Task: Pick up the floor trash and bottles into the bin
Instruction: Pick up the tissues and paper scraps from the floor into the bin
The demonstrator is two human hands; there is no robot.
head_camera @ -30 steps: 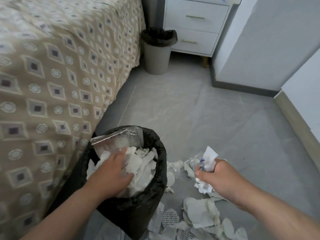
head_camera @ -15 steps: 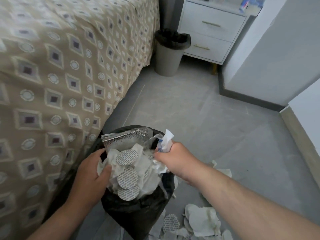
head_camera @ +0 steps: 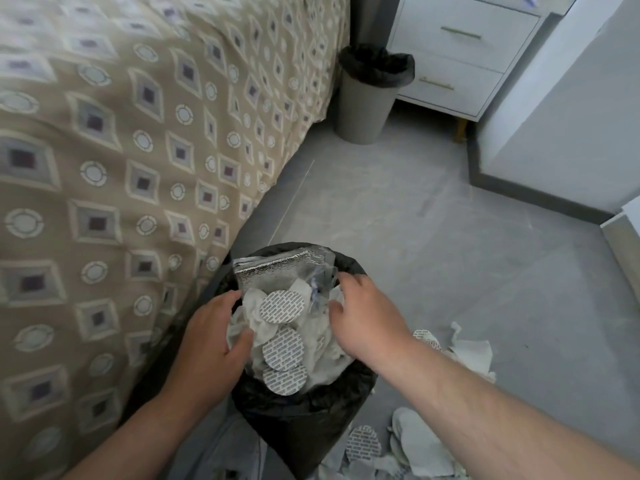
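Inspection of the near bin (head_camera: 301, 420): a black liner is fitted, and the bin is heaped above its rim. Crumpled paper (head_camera: 311, 341) is packed inside. A silver foil pouch (head_camera: 277, 271) stands against the far rim. A clear plastic piece (head_camera: 323, 282) is lodged beside the pouch. Three round printed discs (head_camera: 282, 308) are counted on top of the heap, overlapping in a line towards the viewer.

The left hand (head_camera: 211, 341) is closed on the left side of the crumpled paper, thumb and fingers curled round it. The right hand (head_camera: 367, 320) is laid over the right side of the heap with bent fingers touching the clear plastic piece. Whether anything is pinched there cannot be told.

Floor trash (head_camera: 474, 355) is scattered to the right of and below the near bin. It is torn white paper, with two more discs counted, one (head_camera: 363, 443) near the bin's base and one (head_camera: 426, 337) beside the right forearm.

A second bin (head_camera: 367, 105), grey with a black liner, stands at the far end between the bed (head_camera: 121, 168) and a white nightstand (head_camera: 464, 57) with two drawers. Its contents are not visible.

The near bin is set close against the bed's edge. Bare grey floor (head_camera: 415, 220) lies open between the two bins and out to the right-hand wall.
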